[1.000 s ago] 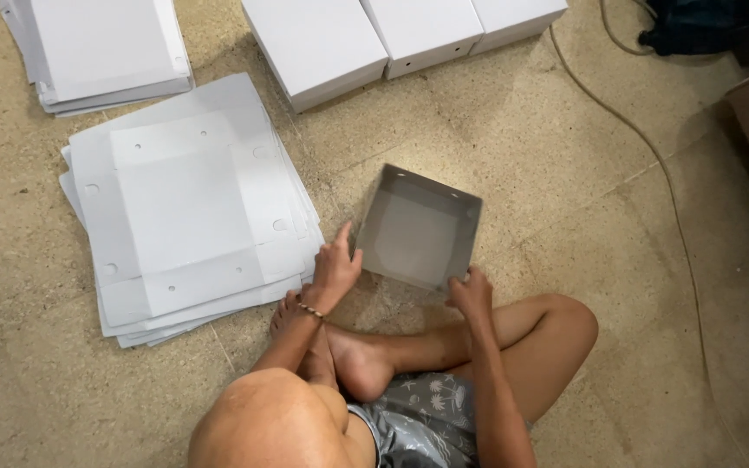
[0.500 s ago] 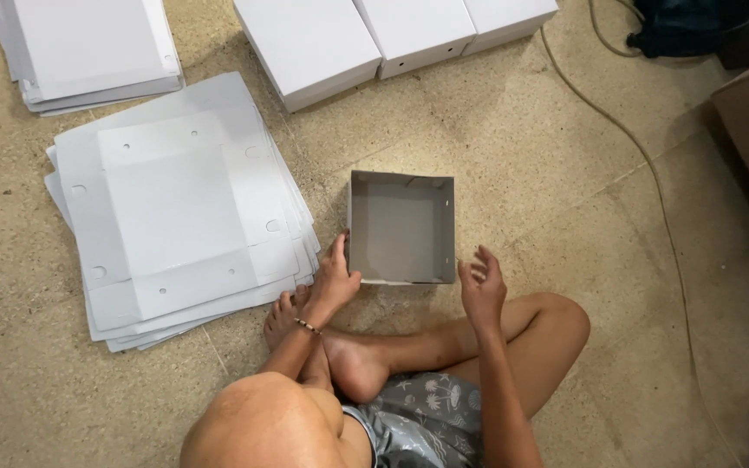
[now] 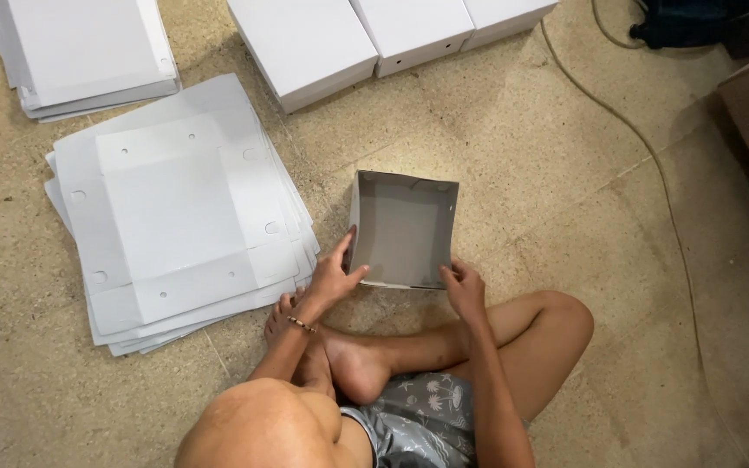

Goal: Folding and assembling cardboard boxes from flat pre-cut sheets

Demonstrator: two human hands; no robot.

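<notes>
Head cam: since 1 s ago, grey box (image 3: pixel 404 229) went from tilted to flat on floor, 12 o'clock of legs. L hand (image 3: pixel 333 279) fingers pinched its L wall; R hand (image 3: pixel 464 290) gripped near corner.

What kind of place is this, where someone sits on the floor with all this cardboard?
Probably a small home workshop for folding boxes. A stack of flat white sheets lies on the bare stone floor, finished white boxes stand in a row, and the left hand and right hand grip an open box.
</notes>
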